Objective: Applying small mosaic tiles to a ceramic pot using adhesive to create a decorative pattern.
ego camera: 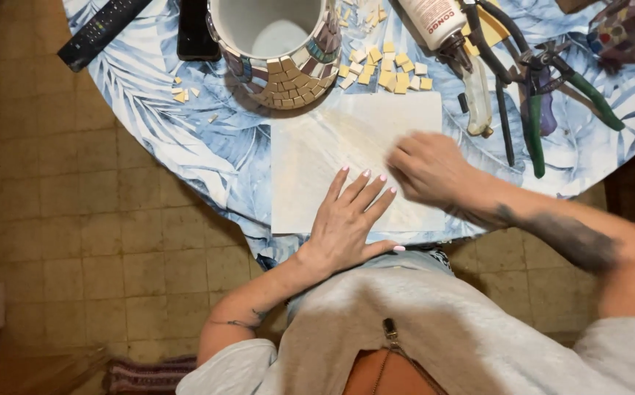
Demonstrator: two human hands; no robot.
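Both hands (383, 197) press paper (310, 161) below mosaic pot (281, 51).

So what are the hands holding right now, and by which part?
Nothing is gripped. The left hand lies flat, fingers spread, pressing the white paper sheet near its lower edge. The right hand rests on the sheet's right side, blurred; whether it pinches anything cannot be told.

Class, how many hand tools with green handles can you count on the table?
2: one pair of green-handled pliers right of the white sheet, another farther right, near the table edge. Others may be cropped.
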